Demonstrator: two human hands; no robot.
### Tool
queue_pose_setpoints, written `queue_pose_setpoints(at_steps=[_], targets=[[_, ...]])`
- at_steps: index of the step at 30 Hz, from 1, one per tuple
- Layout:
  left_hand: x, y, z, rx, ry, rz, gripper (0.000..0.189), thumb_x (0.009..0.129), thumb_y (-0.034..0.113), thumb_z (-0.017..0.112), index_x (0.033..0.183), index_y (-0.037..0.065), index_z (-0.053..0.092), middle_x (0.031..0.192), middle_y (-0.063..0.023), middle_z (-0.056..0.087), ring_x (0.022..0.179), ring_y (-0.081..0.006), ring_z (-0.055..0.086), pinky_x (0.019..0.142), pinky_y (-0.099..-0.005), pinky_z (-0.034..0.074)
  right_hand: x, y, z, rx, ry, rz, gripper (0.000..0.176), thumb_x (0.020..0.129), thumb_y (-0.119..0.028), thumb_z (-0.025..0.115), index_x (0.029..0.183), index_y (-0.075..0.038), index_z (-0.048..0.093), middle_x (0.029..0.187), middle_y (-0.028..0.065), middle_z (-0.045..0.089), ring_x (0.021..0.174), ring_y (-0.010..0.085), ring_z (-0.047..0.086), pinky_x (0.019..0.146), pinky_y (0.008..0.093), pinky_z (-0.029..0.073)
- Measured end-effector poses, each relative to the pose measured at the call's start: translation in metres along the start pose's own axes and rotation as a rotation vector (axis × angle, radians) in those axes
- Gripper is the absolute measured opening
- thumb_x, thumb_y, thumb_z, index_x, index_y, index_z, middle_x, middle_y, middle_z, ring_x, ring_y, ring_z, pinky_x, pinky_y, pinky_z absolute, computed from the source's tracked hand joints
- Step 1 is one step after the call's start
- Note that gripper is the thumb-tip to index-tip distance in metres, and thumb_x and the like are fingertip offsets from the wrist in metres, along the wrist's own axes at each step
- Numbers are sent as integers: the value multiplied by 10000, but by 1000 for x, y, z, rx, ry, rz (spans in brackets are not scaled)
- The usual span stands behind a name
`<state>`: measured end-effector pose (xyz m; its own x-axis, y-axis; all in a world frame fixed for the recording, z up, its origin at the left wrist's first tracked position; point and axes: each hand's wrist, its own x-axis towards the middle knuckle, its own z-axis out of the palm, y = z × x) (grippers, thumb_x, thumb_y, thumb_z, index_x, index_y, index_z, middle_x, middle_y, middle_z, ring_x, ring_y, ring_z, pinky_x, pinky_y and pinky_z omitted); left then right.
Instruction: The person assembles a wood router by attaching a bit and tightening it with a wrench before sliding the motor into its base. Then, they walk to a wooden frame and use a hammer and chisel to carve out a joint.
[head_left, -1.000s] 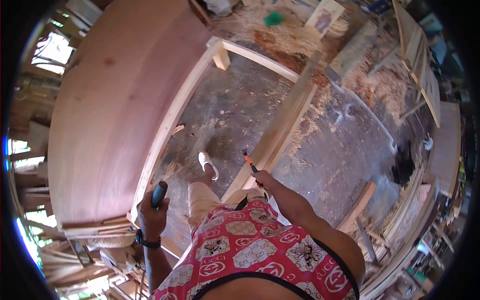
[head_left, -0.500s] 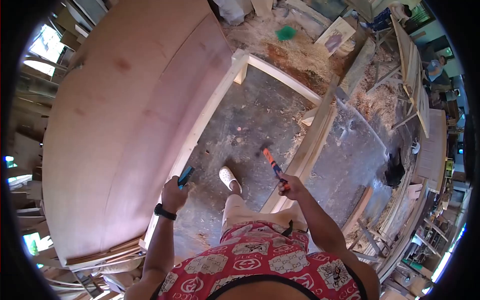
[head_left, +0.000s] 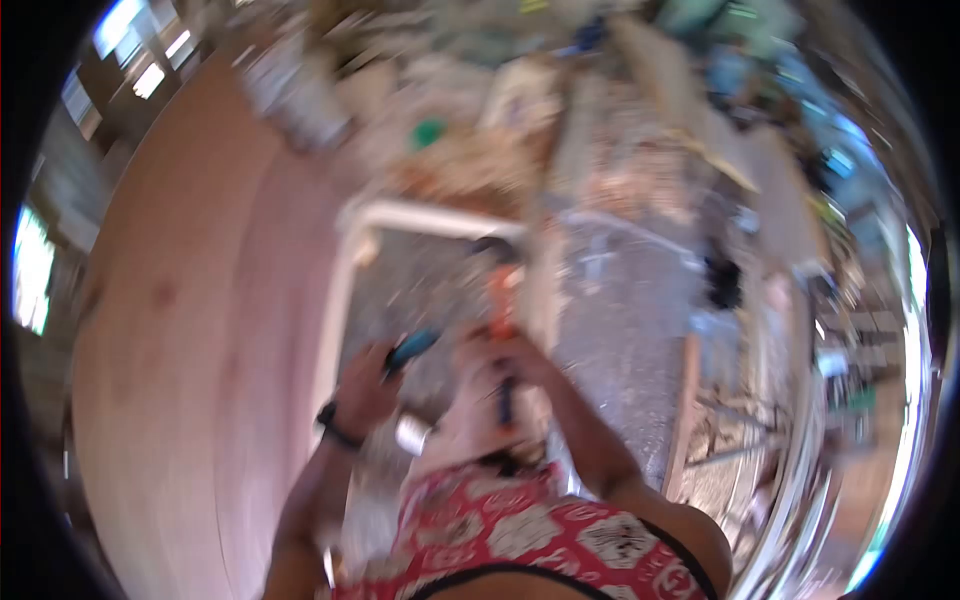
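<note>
The whole view is smeared by motion. My right hand (head_left: 505,358) is closed around a hammer (head_left: 503,290) with an orange and dark blue handle. Its dark head points away from me, over the far end of a pale timber frame (head_left: 430,213). My left hand (head_left: 368,388), a black watch on its wrist, grips a teal and black hand-sized object (head_left: 414,345) whose kind I cannot make out. Beside that hand, on the left, is a large reddish-brown wooden panel (head_left: 185,350) along the frame's side.
Sawdust and scraps cover the floor beyond the frame, with a green item (head_left: 427,132) among them. Long boards (head_left: 690,105) lean at the upper right. A dark object (head_left: 722,280) lies on the floor to the right. One of my shoes (head_left: 411,434) shows below the hands.
My view has swung, so the scene sits further left and lower. My right hand with the hammer has come closer to my left hand. Both hands keep their hold.
</note>
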<state>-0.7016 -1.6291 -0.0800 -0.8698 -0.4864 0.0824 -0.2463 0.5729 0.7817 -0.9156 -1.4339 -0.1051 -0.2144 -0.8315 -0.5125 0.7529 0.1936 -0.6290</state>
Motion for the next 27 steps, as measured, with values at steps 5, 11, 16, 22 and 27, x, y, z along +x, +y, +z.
queue_pose_setpoints(at_steps=[5, 11, 16, 22, 27], targets=[[17, 14, 24, -69, 39, 45, 351, 773, -4, 704, 1109, -8, 601, 973, -202, 628, 918, -426, 608, 796, -475, 488, 36, 6, 0, 326, -26, -14, 441, 963, -144, 634, 1390, -91, 539, 1057, 95, 682, 542, 70, 544, 532, 227, 506], [44, -33, 30, 91, -77, -84, 418, 773, -37, 697, 1176, 7, 600, 963, -202, 609, 882, -414, 611, 759, -457, 503, 131, 54, -19, 341, -175, 62, 618, 950, -139, 668, 1519, -218, 441, 1092, 7, 673, 806, 80, 643, 676, 231, 543], [114, -55, 61, -5, -147, -313, 590, 739, -59, 724, 1301, 30, 568, 1003, -174, 645, 858, -314, 658, 740, -416, 529, 215, 67, -36, 393, -146, 125, 466, 946, -139, 675, 1400, -142, 569, 1184, 39, 689, 1050, 151, 670, 788, 304, 570], [194, -78, 84, -81, -186, -278, 479, 780, 67, 763, 1217, -9, 585, 958, -169, 697, 824, -298, 705, 702, -397, 548, 242, -30, -60, 531, 39, 275, 255, 943, -163, 683, 1168, -48, 645, 1009, 86, 724, 878, 190, 711, 774, 357, 589], [230, -159, 87, -51, -268, -319, 382, 854, 268, 738, 1106, 3, 626, 876, -201, 704, 793, -363, 697, 715, -453, 546, 273, -69, -130, 350, 73, 240, 221, 919, -148, 697, 1084, -4, 669, 954, 104, 716, 779, 207, 694, 708, 338, 583]])
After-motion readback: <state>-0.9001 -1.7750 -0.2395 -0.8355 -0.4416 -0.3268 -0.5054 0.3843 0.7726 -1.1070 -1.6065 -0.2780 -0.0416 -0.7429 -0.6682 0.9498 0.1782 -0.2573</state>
